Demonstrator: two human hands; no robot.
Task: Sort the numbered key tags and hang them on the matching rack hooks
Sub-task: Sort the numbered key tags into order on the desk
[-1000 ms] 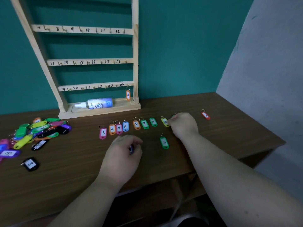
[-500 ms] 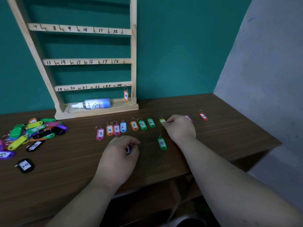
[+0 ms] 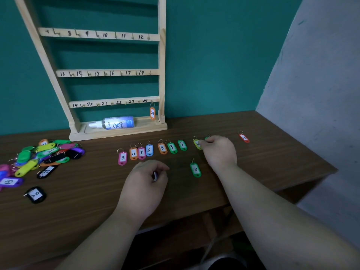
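A wooden key rack (image 3: 161,75) with numbered hooks leans on the teal wall; an orange tag 24 (image 3: 152,113) hangs at its lower right. On the table lies a row of tags: pink 3 (image 3: 122,157), orange 4 (image 3: 133,153), pink 5 (image 3: 141,152), blue 6 (image 3: 149,150), orange 8 (image 3: 162,148), green 9 (image 3: 172,147), green 10 (image 3: 182,145) and a yellow tag (image 3: 197,144). My right hand (image 3: 219,152) has curled fingers at the row's right end, pinching a mostly hidden green tag (image 3: 207,137) beside the yellow one. My left hand (image 3: 144,184) holds a small blue tag (image 3: 155,176).
A second green 10 tag (image 3: 195,169) lies alone in front of the row, and a red tag (image 3: 243,137) sits far right. A pile of several unsorted tags (image 3: 42,154) is at the left, with black 20 (image 3: 36,195) and purple 13 (image 3: 9,181) near it. A spray bottle (image 3: 116,123) lies on the rack base.
Both hands stay almost where they were. A pink tag seen just right of my right hand half a second ago is now hidden.
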